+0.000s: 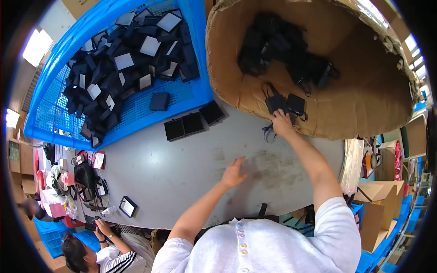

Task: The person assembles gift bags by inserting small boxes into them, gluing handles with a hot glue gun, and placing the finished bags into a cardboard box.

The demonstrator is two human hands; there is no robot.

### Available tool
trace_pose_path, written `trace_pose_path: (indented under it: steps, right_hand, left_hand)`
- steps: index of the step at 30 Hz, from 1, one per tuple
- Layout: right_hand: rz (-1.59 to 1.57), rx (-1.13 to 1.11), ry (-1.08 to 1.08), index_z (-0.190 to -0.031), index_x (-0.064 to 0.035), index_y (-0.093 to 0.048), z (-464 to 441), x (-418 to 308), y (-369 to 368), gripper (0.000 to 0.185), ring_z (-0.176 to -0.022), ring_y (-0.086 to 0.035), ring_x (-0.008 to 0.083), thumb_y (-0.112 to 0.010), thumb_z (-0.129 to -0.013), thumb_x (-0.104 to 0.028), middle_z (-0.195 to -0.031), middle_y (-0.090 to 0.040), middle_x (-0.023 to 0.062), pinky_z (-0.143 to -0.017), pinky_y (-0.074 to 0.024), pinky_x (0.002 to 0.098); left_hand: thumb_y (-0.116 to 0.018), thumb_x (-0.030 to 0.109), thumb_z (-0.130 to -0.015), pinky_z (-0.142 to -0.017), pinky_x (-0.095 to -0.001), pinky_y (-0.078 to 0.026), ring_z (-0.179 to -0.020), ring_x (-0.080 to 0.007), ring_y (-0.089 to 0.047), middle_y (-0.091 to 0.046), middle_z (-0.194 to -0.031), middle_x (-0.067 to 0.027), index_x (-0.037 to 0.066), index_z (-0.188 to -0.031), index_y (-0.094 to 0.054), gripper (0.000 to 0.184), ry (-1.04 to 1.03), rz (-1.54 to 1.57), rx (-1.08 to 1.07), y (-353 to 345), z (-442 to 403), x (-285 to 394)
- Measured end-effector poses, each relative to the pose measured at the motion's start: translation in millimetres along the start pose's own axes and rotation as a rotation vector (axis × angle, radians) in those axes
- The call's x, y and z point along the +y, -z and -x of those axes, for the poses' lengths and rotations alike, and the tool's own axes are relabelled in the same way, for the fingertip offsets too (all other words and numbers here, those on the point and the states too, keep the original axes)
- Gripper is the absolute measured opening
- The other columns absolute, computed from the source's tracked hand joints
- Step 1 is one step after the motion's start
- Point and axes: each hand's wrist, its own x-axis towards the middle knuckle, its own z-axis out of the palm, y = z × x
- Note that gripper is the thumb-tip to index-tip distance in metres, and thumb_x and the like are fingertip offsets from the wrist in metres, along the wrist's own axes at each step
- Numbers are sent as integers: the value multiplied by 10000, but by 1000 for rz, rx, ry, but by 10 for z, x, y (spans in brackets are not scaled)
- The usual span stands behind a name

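Note:
At the near lip of a big cardboard box (364,104), my right hand (282,123) has its fingers closed on a small black bag (276,103) with ribbon handles. Another dark bag (296,104) touches it on the right, and a loop of dark ribbon (269,134) hangs below. More black bags (273,41) lie piled deeper in the box. Over the grey table (182,168), my left hand (233,174) is empty with its fingers apart. Open black box parts (184,126) stand on the table beside a blue crate (123,132).
The blue crate at the left holds many black boxes (123,61), some showing white insides. A small black box with a white inside (128,206) lies at the table's left. Another person (104,250) sits at the lower left, hands around a dark object. Cartons (378,204) stand at the right.

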Motion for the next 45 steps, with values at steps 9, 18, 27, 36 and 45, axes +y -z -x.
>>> trace_pose_path:
  steps: [9, 18, 27, 36, 45]
  right_hand:
    - [-447, 287, -134, -884, -30, -679, 5, -55, 161, 249, -939, -574, 358, -550, -677, 19, -917, -638, 173, -871, -462, 403]
    - [-1227, -247, 33, -991, 23, -613, 713, -1142, 1067, 266, -781, -643, 162, -509, -746, 24, -851, -668, 125, -665, -502, 272]
    - [-1284, -45, -216, -1061, -4, -603, 814, -1363, 1058, 301, -894, -625, 167, -575, -763, 29, -962, -663, 74, -729, -513, 297]
    - [-1065, 123, 17, -1182, -9, -554, 1057, -1636, 1195, 423, -910, -644, 227, -542, -759, -28, -987, -655, 140, -762, -530, 343]
    - [-798, 836, 189, -973, -5, -628, 853, -1798, 1004, 187, -777, -640, 218, -598, -827, -117, -860, -655, 124, -704, -514, 336]
  left_hand:
    - [-756, 171, -661, -955, -437, -423, -1162, -392, -453, -465, -1251, -206, 38, -1327, -392, 770, 91, -104, 52, 158, 194, 6]
    - [-819, 195, -564, -1081, -434, -279, -1290, -383, -311, -290, -1403, -202, 12, -1429, -176, 1093, -348, 254, 162, 527, -119, 897]
    - [-810, 318, -565, -1047, -499, -209, -1313, -388, -221, -270, -1378, -247, -24, -1415, -160, 1124, -144, -99, 339, 356, 175, 887]
    - [-812, 293, -563, -1015, -517, -232, -1265, -401, -263, -263, -1362, -249, -33, -1411, -146, 1126, -110, -74, 369, 537, 236, 672]
    - [-858, 203, -499, -966, -487, -340, -1147, -397, -369, -304, -1326, -227, -16, -1412, -155, 1173, -126, 13, 484, 502, 185, 700]
